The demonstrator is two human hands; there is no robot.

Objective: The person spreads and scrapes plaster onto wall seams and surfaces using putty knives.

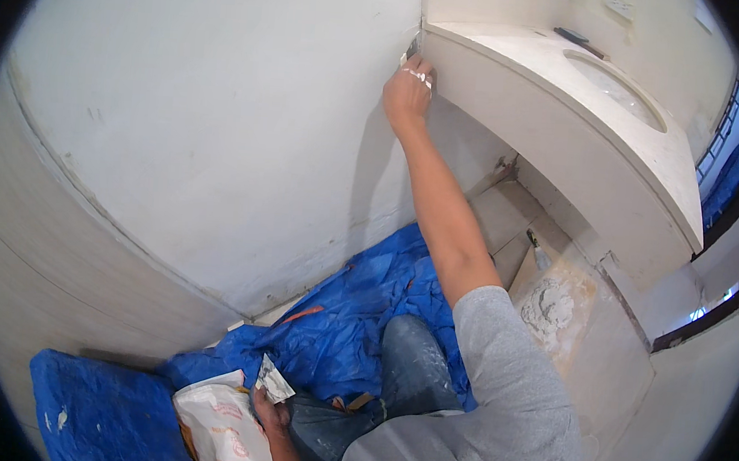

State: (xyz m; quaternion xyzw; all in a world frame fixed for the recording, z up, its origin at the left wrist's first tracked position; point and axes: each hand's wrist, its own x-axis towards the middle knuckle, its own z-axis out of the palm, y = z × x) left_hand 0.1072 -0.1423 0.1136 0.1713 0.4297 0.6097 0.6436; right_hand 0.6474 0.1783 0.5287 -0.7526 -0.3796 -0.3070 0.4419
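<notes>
My right hand [407, 94] reaches up to where the wall [222, 126] meets the end of a white vanity counter [559, 94]. Its fingers are closed around a small putty knife [412, 50], the blade at the corner seam; white paste is smeared across the knuckles. Low near my lap, my left hand [272, 416] grips a broad, flat scraper [274, 381] with white and grey paste on its face. Part of that hand is hidden by the scraper and my arm.
Blue tarp [356, 302] covers floor around my knee, with a printed white sack [227, 430] at lower left. Below the counter, a board [584, 284] carries a heap of white paste [547, 307] and another putty knife [541, 253]. The counter has an oval basin opening [615, 89].
</notes>
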